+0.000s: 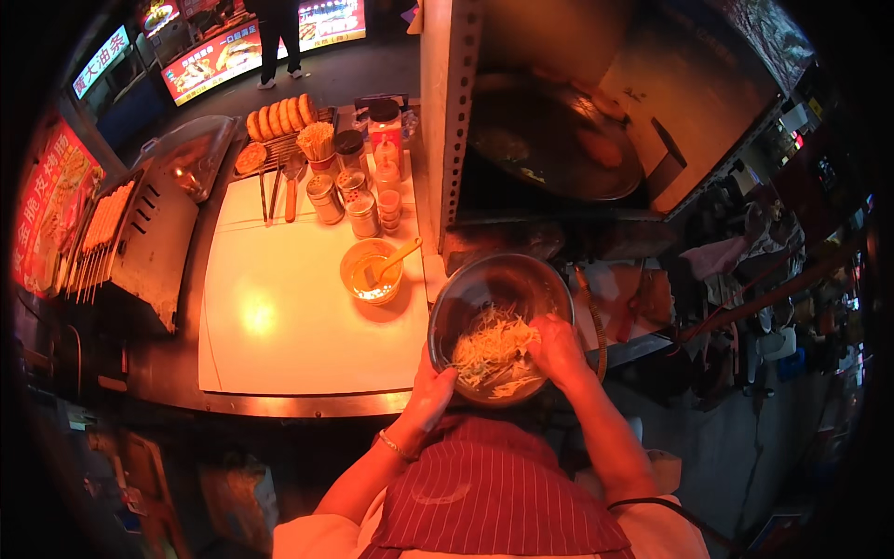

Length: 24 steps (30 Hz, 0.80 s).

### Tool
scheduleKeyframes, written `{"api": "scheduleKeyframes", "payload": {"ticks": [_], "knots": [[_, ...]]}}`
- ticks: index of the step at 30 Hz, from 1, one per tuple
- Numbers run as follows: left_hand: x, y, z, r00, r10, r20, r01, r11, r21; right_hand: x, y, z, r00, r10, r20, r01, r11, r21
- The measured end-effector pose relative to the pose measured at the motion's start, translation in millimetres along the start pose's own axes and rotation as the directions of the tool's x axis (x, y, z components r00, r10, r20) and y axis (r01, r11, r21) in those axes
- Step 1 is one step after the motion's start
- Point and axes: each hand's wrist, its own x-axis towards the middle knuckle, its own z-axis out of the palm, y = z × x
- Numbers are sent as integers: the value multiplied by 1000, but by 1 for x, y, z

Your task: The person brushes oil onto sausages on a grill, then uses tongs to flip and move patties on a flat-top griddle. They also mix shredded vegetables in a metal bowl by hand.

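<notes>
A round metal mixing bowl (pixel 506 279) is held close to my apron. Its lower left rim is gripped by my left hand (pixel 431 388), thumb over the edge. Inside lies a heap of pale shredded vegetable (pixel 492 349), with some green bits. My right hand (pixel 557 347) reaches over the right side of the bowl, its fingers curled into the shreds and partly hidden by them. Left of the bowl, on a white board (pixel 293 300), stands a small tub (pixel 374 286) of liquid with a brush (pixel 390 263) resting in it.
Shaker jars (pixel 325 198), a cup of skewers (pixel 316 143) and a spatula (pixel 291 195) stand or lie behind the tub. Round cakes (pixel 283 119) sit on a wire rack. Skewered sausages (pixel 110 216) are at far left. A large pan (pixel 559 168) lies behind a metal partition (pixel 447 126). A person (pixel 279 42) stands beyond.
</notes>
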Motion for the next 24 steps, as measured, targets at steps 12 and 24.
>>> {"api": "scheduleKeyframes", "payload": {"ticks": [12, 24], "knots": [[-4, 16, 13, 1000, -31, 3, 31, 972, -234, -5, 1, 20, 999, 3, 38, -7, 997, 83], [-2, 8, 18, 998, 20, -66, -31, 984, -175, -3, -29, 29, 998, -41, -36, 51, 941, 336]]}}
